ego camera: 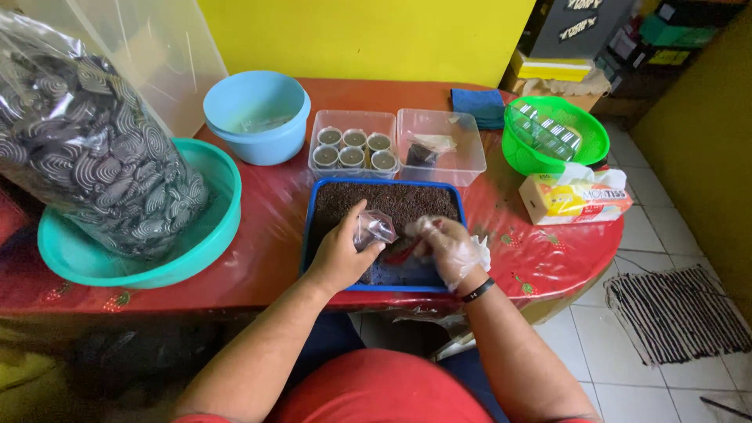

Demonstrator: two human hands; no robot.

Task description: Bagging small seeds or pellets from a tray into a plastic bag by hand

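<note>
Pinching a small clear plastic bag [374,229], the bare left hand [341,254] holds its mouth up over the blue tray [307,227] of dark granular material, so spills fall back in. At three o'clock of the bag, the gloved right hand [448,249] is closed on a red scoop [402,253], tipped toward it. At twelve o'clock of the tray, a clear tub [351,145] holds filled cups on the red glossy desk [266,235].

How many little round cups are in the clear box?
6 small round cups, filled with dark stuff, sit in two rows of three inside the left clear box, behind the blue tray. None looks hidden.
</note>
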